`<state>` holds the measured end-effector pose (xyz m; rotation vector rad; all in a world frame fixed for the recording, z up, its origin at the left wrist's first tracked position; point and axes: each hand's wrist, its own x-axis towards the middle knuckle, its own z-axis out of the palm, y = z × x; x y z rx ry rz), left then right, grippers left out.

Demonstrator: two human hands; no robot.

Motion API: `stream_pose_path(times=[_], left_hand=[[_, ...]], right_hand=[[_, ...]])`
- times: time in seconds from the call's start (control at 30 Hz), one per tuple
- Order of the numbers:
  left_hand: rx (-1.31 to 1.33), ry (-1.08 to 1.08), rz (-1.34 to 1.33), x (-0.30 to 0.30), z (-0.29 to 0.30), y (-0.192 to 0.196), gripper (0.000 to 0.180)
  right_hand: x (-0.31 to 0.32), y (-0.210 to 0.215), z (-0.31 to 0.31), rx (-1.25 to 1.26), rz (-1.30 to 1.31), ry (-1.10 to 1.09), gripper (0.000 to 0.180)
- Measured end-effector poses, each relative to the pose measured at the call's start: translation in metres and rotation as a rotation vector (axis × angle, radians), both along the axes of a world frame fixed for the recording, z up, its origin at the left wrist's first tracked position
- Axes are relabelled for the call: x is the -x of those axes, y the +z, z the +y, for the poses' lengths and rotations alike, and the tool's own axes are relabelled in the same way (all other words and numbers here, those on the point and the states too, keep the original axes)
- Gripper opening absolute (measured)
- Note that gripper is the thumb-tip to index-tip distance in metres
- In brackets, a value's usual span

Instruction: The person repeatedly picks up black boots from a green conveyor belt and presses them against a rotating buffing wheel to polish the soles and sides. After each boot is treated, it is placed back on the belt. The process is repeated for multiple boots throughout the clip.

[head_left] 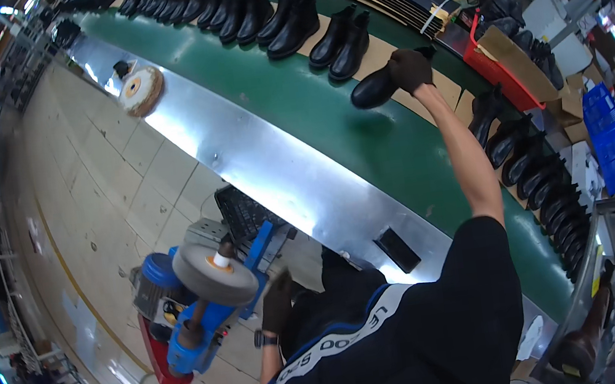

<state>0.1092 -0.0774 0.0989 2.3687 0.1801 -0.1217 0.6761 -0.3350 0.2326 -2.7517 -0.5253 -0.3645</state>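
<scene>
Along the green surface [257,91], the right hand [411,70] gripped a black boot [373,90], probably best kept clear of neighbouring boots [351,51], while the left hand [277,305] hung apart, its grip unclear.

Place: I'm in a shoe factory
Table [259,113]: rows of black ankle boots [290,34] before me
Buffing machine [191,350]: wheels [207,279] at my left

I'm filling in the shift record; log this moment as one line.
right hand: gloved, gripping black ankle boot | boot position: over green belt | left hand: gloved, lowered near buffing wheel, grip unclear
</scene>
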Motion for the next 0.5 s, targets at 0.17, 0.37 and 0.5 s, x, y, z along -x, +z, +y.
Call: stream_pose_path(times=[0.17,0.37,0.5], left_hand=[[0.087,0.207,-0.416,-0.118,-0.010,0.067,0.111],[0.692,-0.181,-1.167,-0.107,0.001,0.189,0.131],[0.698,0.012,-1.282,-0.064,-0.006,0.215,0.095]], right_hand=[[0.184,0.133,0.002,-0.621,0.265,0.128,0.028],[0.359,0.166,0.049,-0.866,0.400,0.071,0.023],[0.413,0.172,0.063,-0.984,0.281,0.096,0.027]])
